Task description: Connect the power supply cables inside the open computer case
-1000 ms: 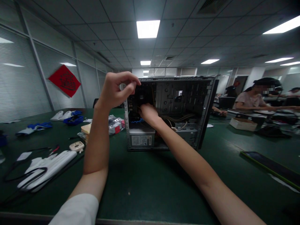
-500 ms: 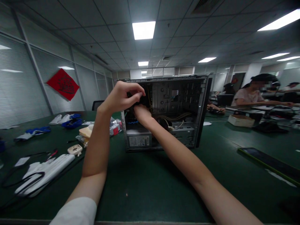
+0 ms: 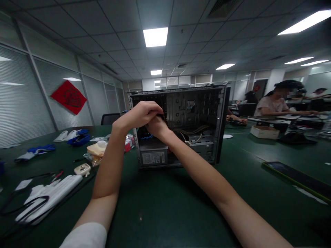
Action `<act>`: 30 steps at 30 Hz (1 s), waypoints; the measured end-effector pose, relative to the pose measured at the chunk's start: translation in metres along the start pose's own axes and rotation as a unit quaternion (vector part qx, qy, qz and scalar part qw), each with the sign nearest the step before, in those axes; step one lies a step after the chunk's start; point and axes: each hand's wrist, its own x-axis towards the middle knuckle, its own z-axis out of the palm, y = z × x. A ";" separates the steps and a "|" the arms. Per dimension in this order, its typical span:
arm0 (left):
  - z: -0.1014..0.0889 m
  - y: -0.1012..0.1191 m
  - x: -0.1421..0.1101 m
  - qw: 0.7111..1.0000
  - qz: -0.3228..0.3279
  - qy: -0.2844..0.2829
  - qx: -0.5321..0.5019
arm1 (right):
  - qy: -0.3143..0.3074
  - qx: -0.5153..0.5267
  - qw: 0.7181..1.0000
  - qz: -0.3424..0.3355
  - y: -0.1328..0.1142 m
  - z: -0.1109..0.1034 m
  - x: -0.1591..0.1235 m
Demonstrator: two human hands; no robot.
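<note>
An open computer case (image 3: 221,120) stands on its edge on the table, its inside facing me. My left hand (image 3: 143,113) is at the case's left part, fingers curled over and meeting my right hand. Reaching in from the right, my right hand (image 3: 158,129) is closed, with its fingertips hidden behind the left hand and in the dark interior. Whatever either hand grips does not show. Just below them sits the power supply (image 3: 152,157) with a white label. Loose cables (image 3: 192,132) run through the case to the right of my hands.
On the green table (image 3: 165,210) at left lie a white power strip (image 3: 51,198), a small beige case (image 3: 82,169), gloves (image 3: 41,148) and plastic bags. A dark, green-edged flat device (image 3: 297,177) lies at right, with an open box (image 3: 265,132) beyond. A person (image 3: 272,103) sits farther right.
My left hand has come down onto my right hand, its fingers now touching it rather than raised above. The right hand stays in about the same place inside the case. The view has shifted slightly.
</note>
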 end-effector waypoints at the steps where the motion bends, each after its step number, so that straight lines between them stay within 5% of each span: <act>1: 0.000 -0.002 0.000 1.000 0.001 -0.007 0.004 | 0.018 -0.002 1.000 0.000 0.002 -0.003 -0.001; 9: 0.003 -0.008 0.000 0.998 -0.050 -0.021 -0.003 | 0.081 0.042 0.996 0.008 0.040 -0.061 -0.030; 15: 0.012 -0.004 -0.001 0.962 -0.142 -0.230 0.051 | 0.083 0.136 0.987 0.000 0.061 -0.099 -0.055; 18: 0.024 -0.008 0.001 0.935 -0.176 -0.295 0.091 | 0.079 0.188 0.979 -0.001 0.060 -0.103 -0.058; 23: 0.040 -0.013 0.008 0.939 -0.162 -0.290 0.090 | 0.051 0.199 0.979 -0.008 0.056 -0.102 -0.057; 30: 0.038 -0.010 0.006 0.946 -0.152 -0.278 0.073 | 0.017 0.189 0.982 -0.008 0.062 -0.099 -0.057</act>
